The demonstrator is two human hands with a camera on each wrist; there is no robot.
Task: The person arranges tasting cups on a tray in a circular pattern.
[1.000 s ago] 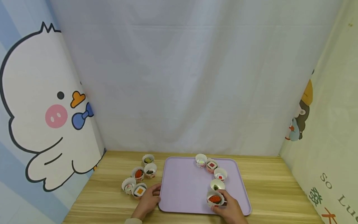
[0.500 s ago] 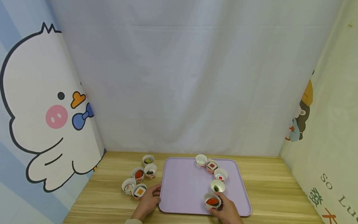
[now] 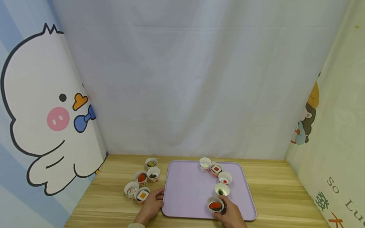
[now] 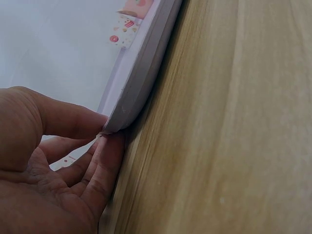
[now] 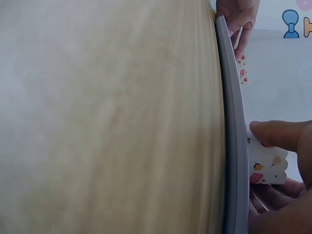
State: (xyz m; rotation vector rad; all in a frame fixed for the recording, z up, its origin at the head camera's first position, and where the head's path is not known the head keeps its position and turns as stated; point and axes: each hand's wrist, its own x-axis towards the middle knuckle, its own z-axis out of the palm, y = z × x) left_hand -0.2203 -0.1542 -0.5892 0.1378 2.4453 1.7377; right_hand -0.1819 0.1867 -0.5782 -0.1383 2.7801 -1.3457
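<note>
My left hand [image 3: 151, 204] pinches the near left corner of a lilac tray [image 3: 188, 190]; in the left wrist view, thumb and fingers meet at the tray's rim [image 4: 141, 73]. Over the near right part of the tray, my right hand [image 3: 231, 213] holds a paper cup [image 3: 211, 210] with an orange-red roe sushi piece [image 3: 215, 206] in it. The right wrist view shows the printed cup [image 5: 267, 163] between thumb and fingers, low by the tray's rim; its base is hidden. Just behind it is a cup with green filling [image 3: 222, 189].
Farther back on the tray, a curved row continues with a cup with a red centre [image 3: 225, 179], a red-square roll cup [image 3: 216, 169] and a white cup [image 3: 205, 164]. Left of the tray, several filled cups [image 3: 141, 178] stand on the wooden table [image 3: 273, 190]. A pale curtain [image 3: 182, 95] hangs behind.
My right hand has shifted a little left with the roe cup, opening a small gap from the green-filled cup. The left hand stays at the tray's corner.
</note>
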